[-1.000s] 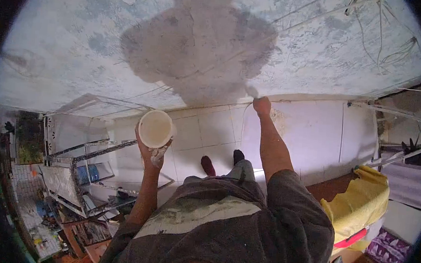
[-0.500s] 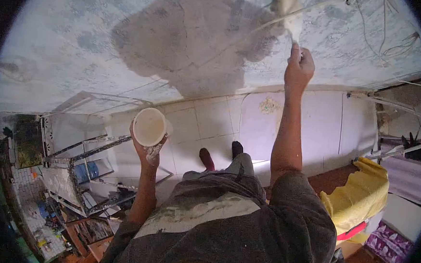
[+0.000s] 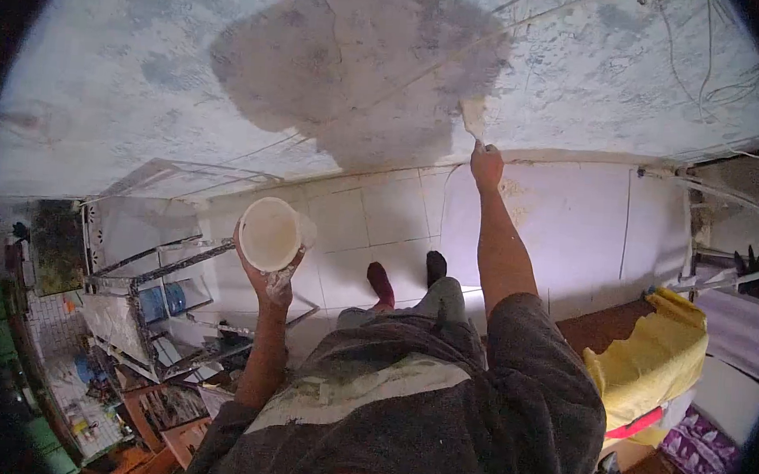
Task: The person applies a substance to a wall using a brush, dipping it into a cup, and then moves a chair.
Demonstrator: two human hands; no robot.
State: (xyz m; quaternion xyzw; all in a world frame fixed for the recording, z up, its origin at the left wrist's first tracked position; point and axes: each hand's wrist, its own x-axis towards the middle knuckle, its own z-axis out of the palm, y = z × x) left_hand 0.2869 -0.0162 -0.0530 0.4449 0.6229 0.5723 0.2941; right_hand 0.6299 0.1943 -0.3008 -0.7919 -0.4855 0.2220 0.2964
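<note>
A white bucket [image 3: 270,235] with pale material inside is held in my left hand [image 3: 274,287], whose fingers wrap round its side; white residue coats the skin near the thumb. My right hand [image 3: 486,163] is closed on the handle of a brush [image 3: 473,118] with a pale head. The brush head lies against the wall [image 3: 147,66], at the lower right edge of a dark grey patch [image 3: 364,62]. The rest of the wall is mottled white and blue-grey.
Cables [image 3: 708,57] hang on the wall at the upper right. A metal frame [image 3: 145,309] stands at the left. Below are the tiled floor [image 3: 354,218] and a pale lilac sheet [image 3: 563,222]. A yellow cloth [image 3: 650,366] drapes something at the right.
My right hand and the brush have moved down and to the left along the wall. My left hand still holds the bucket at nearly the same place.
</note>
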